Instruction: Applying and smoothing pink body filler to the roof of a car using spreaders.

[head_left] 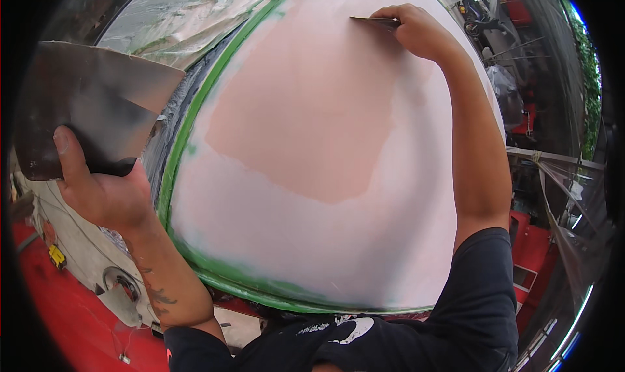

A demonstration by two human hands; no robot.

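My left hand [107, 193] is closed round the lower edge of a dark, smooth putty board [84, 85], with the thumb lying across its face. The board is held up off the left side of a large curved vehicle panel [416, 255]. My right hand [416, 30] reaches to the far part of the panel and pinches a thin, dark putty spreader [374, 22]. The spreader is tilted low at the surface; whether its edge touches I cannot tell. A broad pinkish-tan patch [299, 124] covers the middle of the paler panel.
Green masking tape [195, 105] borders the panel on the left and near sides. Wrinkled plastic sheeting [189, 20] lies beyond it. A yellow tool [57, 256] is at the lower left. Clear plastic [560, 203] hangs on the right, near red parts [534, 242].
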